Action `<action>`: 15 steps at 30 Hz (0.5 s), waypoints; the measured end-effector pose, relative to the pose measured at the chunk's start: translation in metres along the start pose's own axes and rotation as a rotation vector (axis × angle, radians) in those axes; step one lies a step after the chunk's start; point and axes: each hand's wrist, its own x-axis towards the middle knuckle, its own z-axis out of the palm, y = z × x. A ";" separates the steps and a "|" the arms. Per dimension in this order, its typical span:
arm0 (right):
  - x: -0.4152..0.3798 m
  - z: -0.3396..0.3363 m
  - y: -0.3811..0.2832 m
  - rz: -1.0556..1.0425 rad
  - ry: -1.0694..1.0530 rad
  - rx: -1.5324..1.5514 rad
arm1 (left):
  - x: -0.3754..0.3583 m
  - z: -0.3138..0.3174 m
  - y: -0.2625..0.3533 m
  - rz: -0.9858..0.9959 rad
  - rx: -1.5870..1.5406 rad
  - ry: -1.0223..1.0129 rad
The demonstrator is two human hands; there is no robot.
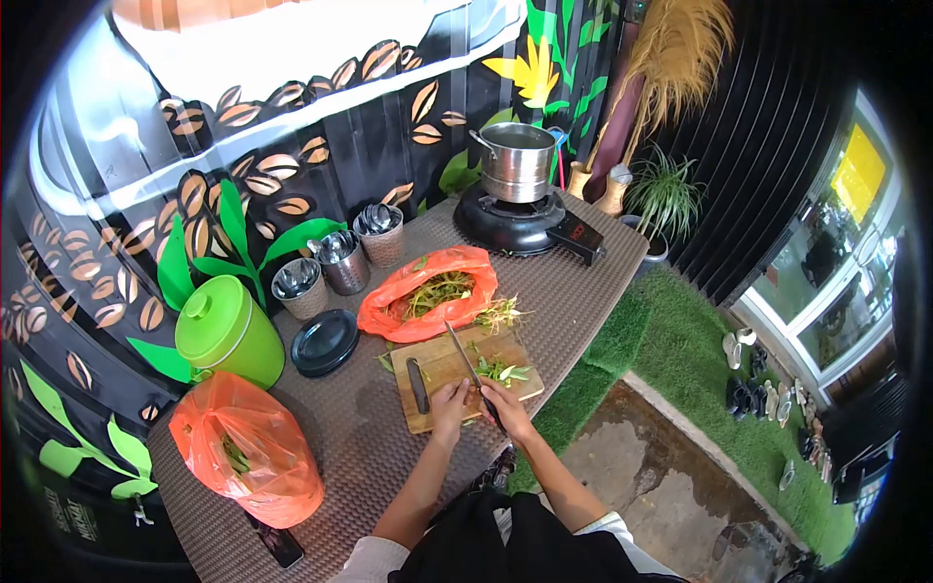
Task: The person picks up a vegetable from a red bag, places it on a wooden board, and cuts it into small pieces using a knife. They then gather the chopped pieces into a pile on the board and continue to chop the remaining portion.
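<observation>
My right hand [505,404] is closed round the black handle of a knife [463,356], whose blade points away from me over the wooden cutting board [413,416]. Close beside it, my left hand [450,402] has its fingers drawn together at the board's near side; what they hold, if anything, I cannot make out. Green leafy pieces [505,371] lie on the board to the right of the blade. Just behind the board, an orange plastic bag [389,325] gapes, full of leafy greens [434,294], with pale stems [500,313] spilling out at its right.
A steel pot [517,165] stands on a black portable stove [510,222] at the back. Cutlery cups [342,262], dark plates [325,342] and a green lidded bucket [230,330] line the wall. Front left are another orange bag [248,452] and a phone [277,544].
</observation>
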 end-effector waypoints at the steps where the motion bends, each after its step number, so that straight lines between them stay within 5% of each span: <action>1: -0.002 0.002 0.000 0.006 0.001 0.005 | 0.000 -0.001 0.002 0.013 0.035 -0.006; 15: 0.004 0.020 0.042 -0.266 0.273 -0.214 | -0.006 -0.013 -0.006 0.309 0.290 -0.053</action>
